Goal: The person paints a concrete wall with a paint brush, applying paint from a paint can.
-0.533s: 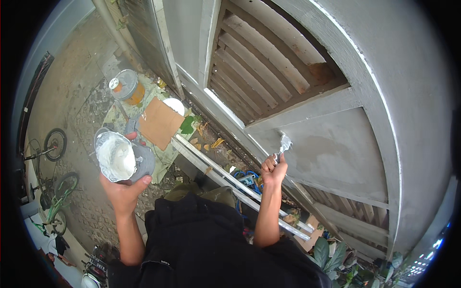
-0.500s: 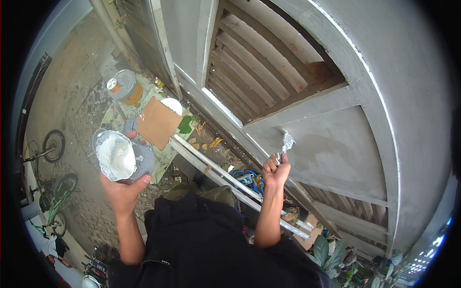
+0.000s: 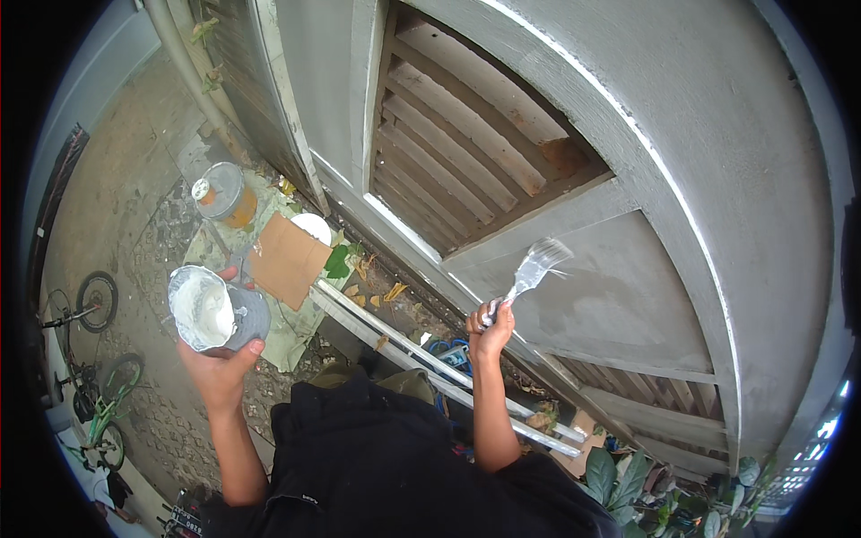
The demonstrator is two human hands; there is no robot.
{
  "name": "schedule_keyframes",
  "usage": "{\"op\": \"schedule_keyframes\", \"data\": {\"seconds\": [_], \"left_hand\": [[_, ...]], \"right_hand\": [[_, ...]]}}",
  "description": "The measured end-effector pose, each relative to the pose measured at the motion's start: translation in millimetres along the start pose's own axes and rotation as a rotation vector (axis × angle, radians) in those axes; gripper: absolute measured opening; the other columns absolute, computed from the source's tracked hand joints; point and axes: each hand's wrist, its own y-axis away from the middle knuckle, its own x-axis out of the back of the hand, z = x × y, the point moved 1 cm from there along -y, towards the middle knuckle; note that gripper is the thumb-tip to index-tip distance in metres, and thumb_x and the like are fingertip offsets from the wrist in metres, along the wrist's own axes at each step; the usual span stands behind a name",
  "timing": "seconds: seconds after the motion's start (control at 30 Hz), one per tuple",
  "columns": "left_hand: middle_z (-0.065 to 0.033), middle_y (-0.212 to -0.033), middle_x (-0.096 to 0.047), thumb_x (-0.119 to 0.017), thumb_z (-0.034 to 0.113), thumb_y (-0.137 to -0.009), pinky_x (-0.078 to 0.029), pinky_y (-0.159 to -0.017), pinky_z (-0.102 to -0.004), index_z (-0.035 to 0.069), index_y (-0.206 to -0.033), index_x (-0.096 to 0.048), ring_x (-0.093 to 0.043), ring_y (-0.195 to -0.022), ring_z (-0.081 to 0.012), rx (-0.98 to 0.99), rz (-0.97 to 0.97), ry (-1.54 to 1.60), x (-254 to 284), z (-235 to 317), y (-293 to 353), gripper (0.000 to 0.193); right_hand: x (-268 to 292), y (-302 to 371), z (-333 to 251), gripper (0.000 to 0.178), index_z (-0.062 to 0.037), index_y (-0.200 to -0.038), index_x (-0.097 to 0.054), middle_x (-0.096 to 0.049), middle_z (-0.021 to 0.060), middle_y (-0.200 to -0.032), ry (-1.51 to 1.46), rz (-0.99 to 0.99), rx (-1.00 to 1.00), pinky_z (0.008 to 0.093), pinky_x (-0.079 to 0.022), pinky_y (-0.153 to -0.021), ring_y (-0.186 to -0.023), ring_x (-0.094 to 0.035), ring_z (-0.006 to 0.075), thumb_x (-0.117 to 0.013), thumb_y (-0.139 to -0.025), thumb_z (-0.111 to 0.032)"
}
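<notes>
My left hand [image 3: 220, 369] is wrapped round a grey paint bucket [image 3: 249, 316], tilted so its white paint shows inside. In my right hand [image 3: 491, 334] is a paintbrush [image 3: 536, 266], gripped by its handle, the pale-coated bristles fanned out. The brush appears in front of a grey wall panel [image 3: 619, 296] with a darker patch; whether the bristles touch it I cannot tell. Above that panel is a slatted opening [image 3: 466, 134] in the grey frame.
A lidded tub [image 3: 224, 193] and a cardboard sheet [image 3: 289, 260] lie on a pale cloth to the left. Long metal bars [image 3: 404, 359] run along the wall's foot. Leafy plants [image 3: 614, 480] grow at lower right. Bicycles [image 3: 112, 403] stand at far left.
My right hand has shifted left and a little down, and the brush has swung so its bristles show spread out. The bucket has moved slightly left and down. The whole view has shifted a little.
</notes>
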Motion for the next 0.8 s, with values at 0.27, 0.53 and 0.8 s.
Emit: {"op": "schedule_keyframes", "data": {"seconds": [0.27,0.53,0.8], "left_hand": [[-0.0216,-0.136,-0.060,-0.097,0.025,-0.063,-0.057,-0.098,-0.0442,-0.003,-0.142,-0.046,-0.067,-0.115,-0.0305,0.100,0.061,-0.099,-7.8,7.9,13.2,0.098],[-0.0218,-0.134,-0.061,-0.096,0.023,-0.063,-0.057,-0.096,-0.0430,-0.004,-0.141,-0.046,-0.068,-0.114,-0.0303,0.111,0.058,-0.095,-8.1,9.1,32.5,0.097],[-0.0219,-0.134,-0.060,-0.096,0.020,-0.064,-0.058,-0.095,-0.0446,-0.002,-0.143,-0.043,-0.067,-0.114,-0.0322,0.094,0.001,0.066,-26.3,5.4,29.6,0.098]], "right_hand": [[135.6,-51.0,145.5,0.040,-0.0153,-0.082,-0.043,-0.037,0.0005,-0.057,0.086,0.154,-0.442,0.0306,-0.017,-0.040,-0.040,-0.025,0.0125,-0.041,-0.111,-0.044],[164.9,-98.6,169.3,0.048,-0.0145,-0.075,-0.040,-0.026,-0.0030,-0.054,-0.189,0.411,-0.925,0.0302,-0.018,-0.041,-0.041,-0.024,0.0118,-0.037,-0.111,-0.047],[110.4,-53.9,37.6,0.045,-0.0060,-0.080,-0.051,-0.039,0.0013,-0.053,0.982,0.142,-0.179,0.0353,-0.022,-0.039,-0.040,-0.034,0.0137,-0.043,-0.111,-0.037]]}}
